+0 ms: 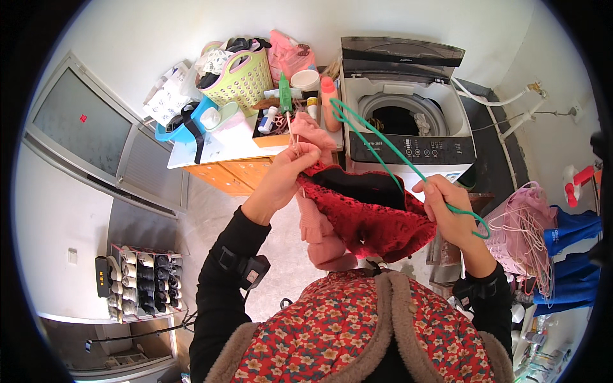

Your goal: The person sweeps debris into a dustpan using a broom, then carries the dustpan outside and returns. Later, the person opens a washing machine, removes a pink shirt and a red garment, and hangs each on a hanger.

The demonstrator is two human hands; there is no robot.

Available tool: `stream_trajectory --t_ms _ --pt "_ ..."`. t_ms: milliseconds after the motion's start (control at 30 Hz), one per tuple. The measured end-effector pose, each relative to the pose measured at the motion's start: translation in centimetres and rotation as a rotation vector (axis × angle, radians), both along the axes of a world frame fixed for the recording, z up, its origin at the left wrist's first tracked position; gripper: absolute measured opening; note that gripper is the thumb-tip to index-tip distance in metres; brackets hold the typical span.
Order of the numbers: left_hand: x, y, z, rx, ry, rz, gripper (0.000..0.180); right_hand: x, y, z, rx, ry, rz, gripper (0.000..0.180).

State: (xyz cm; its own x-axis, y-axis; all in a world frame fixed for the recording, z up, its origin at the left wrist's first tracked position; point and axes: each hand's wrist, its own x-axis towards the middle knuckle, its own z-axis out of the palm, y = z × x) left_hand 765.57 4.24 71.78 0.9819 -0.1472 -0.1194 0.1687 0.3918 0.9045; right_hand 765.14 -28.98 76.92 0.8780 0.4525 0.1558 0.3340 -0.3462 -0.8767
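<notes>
My right hand (450,207) is closed around a green wire clothes hanger (383,137), whose long loop points up toward the washing machine. Below the hanger a red fuzzy garment (380,223) with a black inside is spread between my hands, its opening facing up. My left hand (287,175) pinches the garment's left corner. A pink knit garment (313,220) hangs beside that hand, part of it above the fingers and part below. Something thin and pale sticks up from the left fingers; what it is I cannot make out.
A top-load washing machine (408,118) stands with its lid raised and laundry inside. To its left, a wooden cabinet (223,175) carries a green laundry basket (239,80), a blue basin (169,131) and bottles. Hangers (523,217) crowd a pink basket at right; a shoe rack (145,281) is left.
</notes>
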Motion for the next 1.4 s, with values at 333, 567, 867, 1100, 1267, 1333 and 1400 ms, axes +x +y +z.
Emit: stream_trajectory --t_ms 333,567,867,1100,1267,1333,1400 --pt "-1.3 -0.9 0.3 0.778 -0.331 -0.274 0.043 -0.8 -1.2 2.3 0.034 -0.266 -0.078 0.031" --pt "1.5 -0.8 -3.5 0.66 -0.265 0.254 0.031 -1.1 -1.4 1.3 -0.026 -0.863 0.306 0.013" --pt "1.7 -1.6 -1.4 0.15 -0.305 0.449 0.029 -0.6 -1.2 -1.6 0.23 -0.24 0.135 0.016" --pt "1.8 -0.7 1.1 0.347 -0.399 0.404 0.031 -0.3 -0.2 -1.3 -0.141 -0.007 0.187 0.02" --pt "1.7 0.0 2.8 0.21 -0.317 0.464 0.034 -0.7 1.6 -1.9 -0.14 -0.153 0.213 0.016" --pt "1.9 0.2 2.9 0.162 -0.374 0.458 0.035 -0.1 2.1 -2.5 -0.17 -0.209 0.199 0.017" --pt "2.0 0.2 2.6 0.431 -0.396 0.468 0.037 0.8 2.5 -2.8 -0.238 -0.236 0.162 0.019"
